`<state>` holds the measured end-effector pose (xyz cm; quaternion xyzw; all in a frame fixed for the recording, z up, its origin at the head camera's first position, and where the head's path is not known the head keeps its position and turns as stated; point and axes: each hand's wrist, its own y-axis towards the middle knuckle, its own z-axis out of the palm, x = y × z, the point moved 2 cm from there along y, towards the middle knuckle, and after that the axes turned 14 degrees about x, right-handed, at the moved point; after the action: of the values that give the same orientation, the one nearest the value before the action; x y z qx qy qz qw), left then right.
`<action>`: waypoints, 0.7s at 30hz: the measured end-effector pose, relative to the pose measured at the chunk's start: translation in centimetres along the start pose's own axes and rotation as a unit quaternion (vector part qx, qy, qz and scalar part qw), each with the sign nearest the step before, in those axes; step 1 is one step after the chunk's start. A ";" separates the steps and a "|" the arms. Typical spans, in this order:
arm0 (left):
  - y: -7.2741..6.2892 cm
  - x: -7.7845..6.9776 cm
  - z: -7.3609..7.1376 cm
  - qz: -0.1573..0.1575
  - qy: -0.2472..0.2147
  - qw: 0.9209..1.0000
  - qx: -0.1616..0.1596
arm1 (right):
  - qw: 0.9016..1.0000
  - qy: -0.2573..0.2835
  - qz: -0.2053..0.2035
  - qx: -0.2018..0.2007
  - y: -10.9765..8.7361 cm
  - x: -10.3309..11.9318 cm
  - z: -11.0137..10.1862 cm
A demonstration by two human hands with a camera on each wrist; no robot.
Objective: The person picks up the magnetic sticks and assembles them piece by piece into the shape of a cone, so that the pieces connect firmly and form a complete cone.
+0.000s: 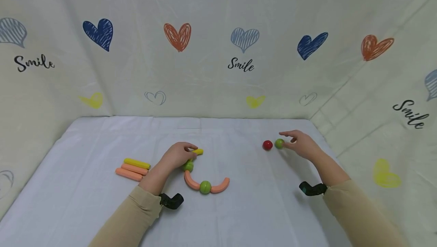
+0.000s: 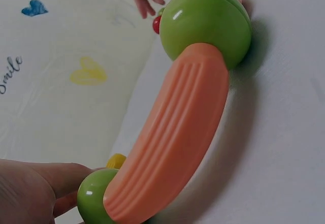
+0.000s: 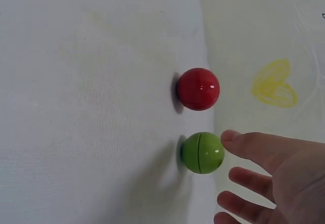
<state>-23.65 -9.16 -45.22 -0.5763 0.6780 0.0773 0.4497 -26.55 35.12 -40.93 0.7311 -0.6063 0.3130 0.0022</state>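
My left hand pinches a yellow rod between thumb and fingers; its near end is hidden by the hand. Below it runs a chain: a green ball, a curved orange rod, a second green ball and another curved orange rod. Over at the right, my right hand reaches with spread fingers round a loose green ball. Its thumb tip is close beside that ball; whether they touch I cannot tell. A red ball lies just left of the green one in the head view.
Left of my left forearm, a straight yellow rod and two straight orange rods lie side by side. White cloth covers the table, and a printed curtain stands behind it. Each wrist carries a black camera mount.
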 end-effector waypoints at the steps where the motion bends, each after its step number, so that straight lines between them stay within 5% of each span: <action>1: -0.1 0.0 0.0 0.000 0.001 1.000 0.001 | 1.000 0.001 0.003 0.009 0.2 -0.1 0.0; 9: -0.2 -0.2 0.1 0.001 -0.005 1.000 0.006 | 0.997 -0.016 0.029 0.065 1.5 -0.3 0.4; 21: 0.0 0.1 0.0 -0.001 -0.007 1.000 0.003 | 0.998 -0.029 0.034 0.036 1.7 -0.4 0.4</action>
<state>-23.64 -9.23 -45.27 -0.5748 0.6745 0.0793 0.4565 -27.90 34.87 -42.08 0.7183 -0.6192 0.3128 -0.0527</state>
